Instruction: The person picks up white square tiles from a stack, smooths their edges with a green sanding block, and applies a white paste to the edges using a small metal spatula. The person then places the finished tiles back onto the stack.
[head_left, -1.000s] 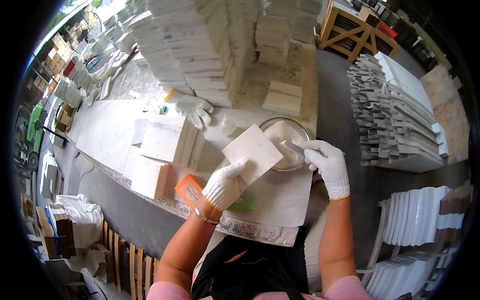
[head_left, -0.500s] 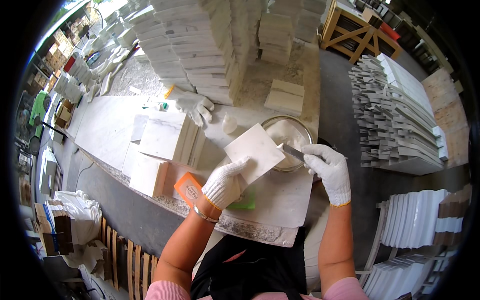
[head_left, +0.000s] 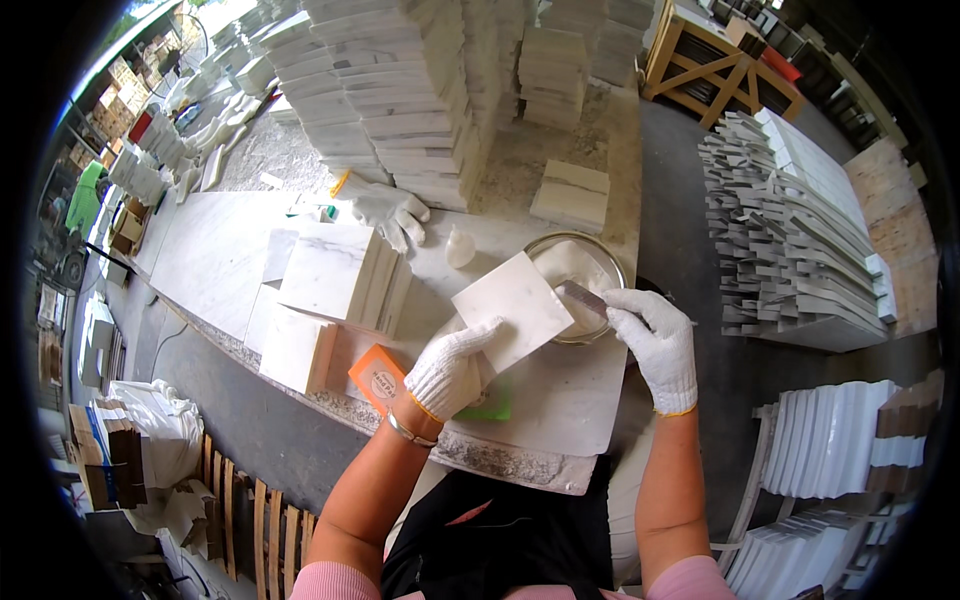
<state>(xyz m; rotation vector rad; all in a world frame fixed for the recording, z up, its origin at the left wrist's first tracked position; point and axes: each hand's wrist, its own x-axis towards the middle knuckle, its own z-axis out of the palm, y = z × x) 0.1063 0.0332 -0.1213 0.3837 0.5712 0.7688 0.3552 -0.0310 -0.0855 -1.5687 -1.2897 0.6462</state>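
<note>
My left hand [head_left: 450, 368], in a white knit glove, grips a square white marble tile [head_left: 512, 308] by its near-left corner, thumb on top. In my gloved right hand [head_left: 655, 340] is a flat putty knife [head_left: 583, 296], its blade tip close to the tile's right edge. Whether the blade touches the tile I cannot tell. Behind them a round metal bowl [head_left: 617, 262] holds white paste [head_left: 574, 262]; the tile and knife hide part of it. An orange pad [head_left: 377, 378] and a green pad [head_left: 492, 402] lie beside and under my left hand.
Stacked tiles [head_left: 330, 270] stand left of my hands, near an empty white glove [head_left: 385, 208] and a small whitish lump [head_left: 460, 246]. Tall tile piles [head_left: 400, 90] rise at the back. Right of the table [head_left: 560, 410] are more stone stacks [head_left: 790, 240] and a wooden crate [head_left: 715, 70].
The putty knife has turned slightly; its tip no longer shows the white paste seen before at the tile's edge. The tile has shifted a little to the right.
</note>
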